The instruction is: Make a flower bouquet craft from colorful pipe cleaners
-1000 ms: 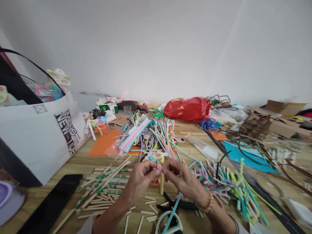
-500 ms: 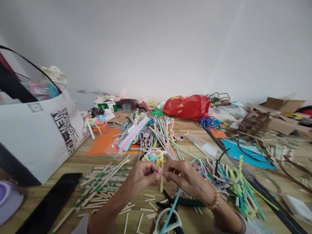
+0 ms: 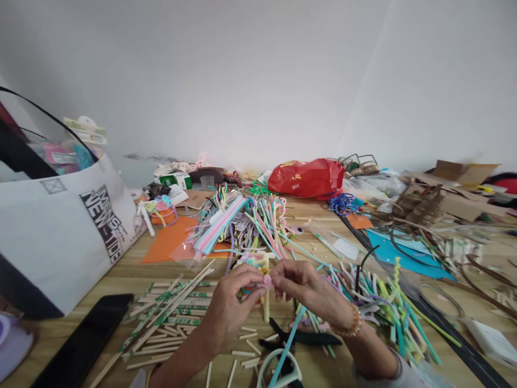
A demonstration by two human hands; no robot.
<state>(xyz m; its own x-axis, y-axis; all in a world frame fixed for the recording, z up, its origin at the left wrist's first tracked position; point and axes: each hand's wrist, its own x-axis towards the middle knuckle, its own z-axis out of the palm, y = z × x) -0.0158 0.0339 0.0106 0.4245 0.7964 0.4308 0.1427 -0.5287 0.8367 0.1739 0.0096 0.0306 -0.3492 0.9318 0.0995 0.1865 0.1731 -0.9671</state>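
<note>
My left hand (image 3: 232, 302) and my right hand (image 3: 307, 291) meet at the middle of the wooden table. Fingertips of both pinch a small pink fuzzy piece (image 3: 267, 280) at the top of an upright pale yellow pipe-cleaner stem (image 3: 266, 308). Just behind my fingers sits a curled multicoloured pipe-cleaner bundle (image 3: 254, 264). Below my right wrist lie green-handled pliers (image 3: 301, 338). Cut wooden sticks (image 3: 169, 318) spread to the left of my left hand. A beaded bracelet (image 3: 347, 326) circles my right wrist.
A big heap of pipe cleaners (image 3: 246, 226) lies ahead, with another (image 3: 388, 307) to the right. A black phone (image 3: 84, 345) lies at left beside a white tote bag (image 3: 60, 226). Orange sheet (image 3: 169, 240), blue sheet (image 3: 404, 256), red plastic bag (image 3: 305, 179) and cardboard (image 3: 464, 194) lie beyond.
Both hands keep the pink piece pinched and shift only slightly. The whole scene drifts a little in view as my head moves.
</note>
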